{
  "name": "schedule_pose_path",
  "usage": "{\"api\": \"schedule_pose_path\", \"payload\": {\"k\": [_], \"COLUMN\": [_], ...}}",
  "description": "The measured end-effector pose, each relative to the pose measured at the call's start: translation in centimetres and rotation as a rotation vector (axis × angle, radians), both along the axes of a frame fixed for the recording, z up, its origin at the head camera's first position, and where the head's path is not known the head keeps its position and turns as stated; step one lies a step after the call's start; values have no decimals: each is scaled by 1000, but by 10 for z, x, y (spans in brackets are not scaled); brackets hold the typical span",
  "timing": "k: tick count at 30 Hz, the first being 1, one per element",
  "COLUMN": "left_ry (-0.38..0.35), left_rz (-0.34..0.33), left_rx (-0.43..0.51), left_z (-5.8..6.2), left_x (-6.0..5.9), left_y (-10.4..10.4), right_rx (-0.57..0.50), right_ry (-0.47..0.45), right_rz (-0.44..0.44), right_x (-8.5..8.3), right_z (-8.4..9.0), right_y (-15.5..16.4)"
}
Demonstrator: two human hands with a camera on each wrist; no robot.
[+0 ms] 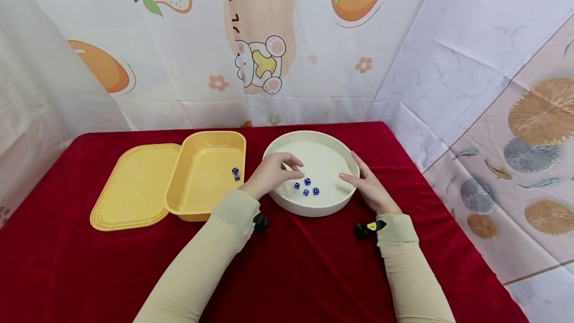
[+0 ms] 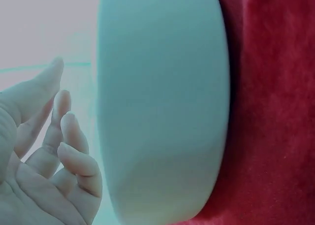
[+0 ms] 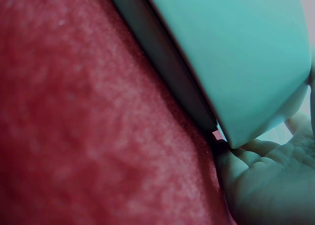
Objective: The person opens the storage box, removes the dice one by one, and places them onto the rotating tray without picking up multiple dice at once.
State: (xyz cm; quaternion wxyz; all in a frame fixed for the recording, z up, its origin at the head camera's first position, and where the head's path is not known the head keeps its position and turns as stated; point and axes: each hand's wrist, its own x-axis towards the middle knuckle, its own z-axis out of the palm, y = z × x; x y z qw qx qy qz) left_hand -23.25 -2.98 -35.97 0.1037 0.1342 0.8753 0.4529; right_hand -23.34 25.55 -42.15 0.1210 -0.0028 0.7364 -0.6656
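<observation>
A round white tray (image 1: 332, 151) stands at the middle right, with several blue dice (image 1: 307, 182) in its near left part. My left hand (image 1: 273, 171) reaches over the tray's left rim, thumb and fingers bent and apart above the dice. A speck of blue shows beside its fingertips. In the left wrist view no die shows between the fingers of the left hand (image 2: 44, 146). My right hand (image 1: 369, 186) grips the tray's right side, thumb over the rim and fingers along the outer wall. The right wrist view shows its fingers (image 3: 253, 153) at the tray's lower edge.
Left of the tray is a yellow rectangular box (image 1: 204, 146) with two blue dice (image 1: 236, 174) near its right wall. A flat yellow lid (image 1: 134, 183) lies left of the box, against it. Red cloth (image 1: 287, 268) covers the table; printed curtains (image 1: 179, 64) hang behind and beside it.
</observation>
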Motion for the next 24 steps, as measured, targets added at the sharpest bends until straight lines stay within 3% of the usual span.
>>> {"api": "schedule_pose_path", "payload": {"k": [5,12,19,24], "left_ry": [21,56,52,29], "left_rz": [6,34,71,112], "left_rx": [13,21,47,42], "left_z": [7,28,39,39], "left_x": [2,1,-10,-19], "left_y": [-4,-17,-39,-56], "right_rx": [4,2,10,5], "right_ry": [-1,6,14,7], "right_rz": [-3,-4,0,1], "right_x": [1,0,-1,1], "right_z": [0,-1,0,1], "right_y": [-1,-1,-1,-1]}}
